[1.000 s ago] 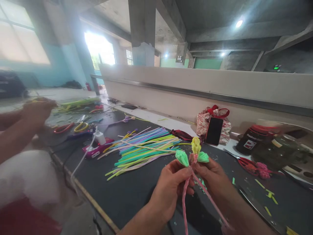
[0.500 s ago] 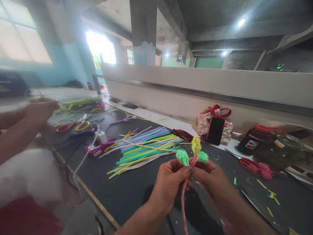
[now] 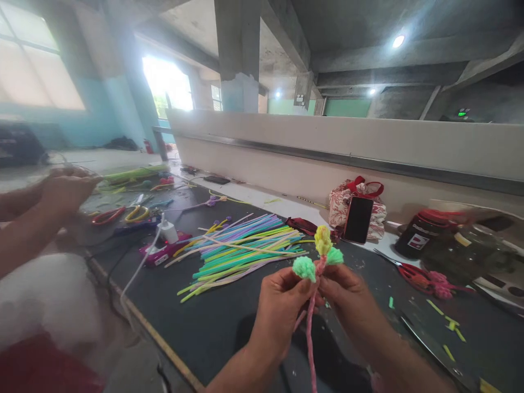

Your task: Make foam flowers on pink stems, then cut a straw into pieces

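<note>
Above the dark table, my left hand [image 3: 276, 308] pinches the pink fuzzy stem [image 3: 311, 349] near the base of a mint-green tuft [image 3: 304, 268]. My right hand [image 3: 347, 297] is closed round the same joint from the other side, beside a second green tuft [image 3: 334, 256]. A yellow tuft [image 3: 323, 239] tops the stem, upright between the green ones. The pink stem hangs below my fingers, and a second pink strand slants off to its left. My fingertips partly hide the joint.
Colourful fuzzy stems [image 3: 245, 251] lie left of my hands, near a purple power strip [image 3: 164, 252]. Red-handled scissors [image 3: 413, 275], a black bottle [image 3: 421, 234] and a phone [image 3: 358, 219] are at the right. Another person's hands [image 3: 69, 188] work at the far left.
The tufted piece has turned slightly and shifted a little left; the right green tuft is now more hidden behind the stem. A second pink strand now shows below my fingers.
</note>
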A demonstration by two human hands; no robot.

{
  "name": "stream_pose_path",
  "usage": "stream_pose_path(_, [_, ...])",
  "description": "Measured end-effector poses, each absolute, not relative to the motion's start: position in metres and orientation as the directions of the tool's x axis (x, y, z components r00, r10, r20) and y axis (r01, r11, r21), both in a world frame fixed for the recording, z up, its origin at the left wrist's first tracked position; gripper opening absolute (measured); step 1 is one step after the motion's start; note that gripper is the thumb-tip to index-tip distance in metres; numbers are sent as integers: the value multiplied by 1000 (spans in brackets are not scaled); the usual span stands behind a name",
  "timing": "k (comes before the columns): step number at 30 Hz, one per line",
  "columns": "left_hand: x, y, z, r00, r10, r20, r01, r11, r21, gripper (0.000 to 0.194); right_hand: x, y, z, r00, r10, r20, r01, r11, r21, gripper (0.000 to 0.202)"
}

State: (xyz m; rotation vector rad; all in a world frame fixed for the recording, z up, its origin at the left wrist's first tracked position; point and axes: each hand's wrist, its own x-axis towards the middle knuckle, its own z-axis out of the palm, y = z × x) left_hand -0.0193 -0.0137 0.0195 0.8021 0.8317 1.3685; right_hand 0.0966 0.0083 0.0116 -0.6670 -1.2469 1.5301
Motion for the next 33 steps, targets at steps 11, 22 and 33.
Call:
stream_pose_path(11, [-22,-6,13,37,995,-97,-478,103,872,28,98,12,15,-351,933,75,-359,-61,-931,17])
stream_pose_path(22, [-31,-8,22,109,994,10,-470,43,881,23,96,11,24,-333,937,104,-258,15,-966,15])
stream_pose_path(33, [-26,-9,20,-35,997,64,-355,-73,932,21,100,7,31,-305,942,141,-95,117,-989,16])
